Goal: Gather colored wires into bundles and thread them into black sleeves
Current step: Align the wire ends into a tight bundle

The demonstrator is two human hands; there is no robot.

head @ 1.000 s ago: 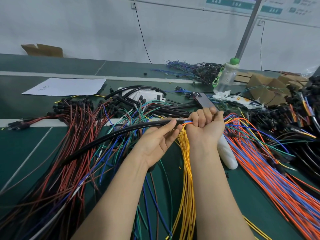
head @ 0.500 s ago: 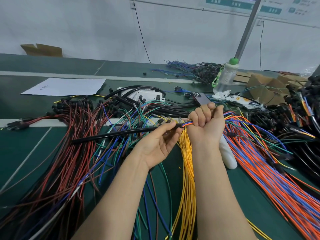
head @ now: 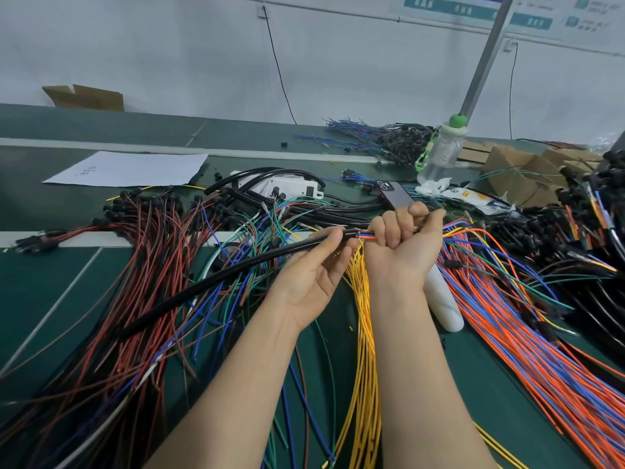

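Pinches the mouth of the sleeve (head: 216,286), trailing toward 8 o'clock, in the left hand (head: 314,275), fists the bundle (head: 367,235) in the right hand (head: 402,245) at its 3 o'clock, seems barely into feeding, leaves heaps of wires (head: 507,333) across the surface (head: 50,282).

Looks like a cable-assembly workshop: green bench (head: 50,299) piled w/ cut wires (head: 527,340), cardboard boxes (head: 521,170), posted wall notices (head: 473,11)

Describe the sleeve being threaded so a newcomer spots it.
On the green workbench, find the left hand. A long black flexible sleeve runs from its fingers down-left. Alone among black tubes, it is held, orange-blue wires entering its end.
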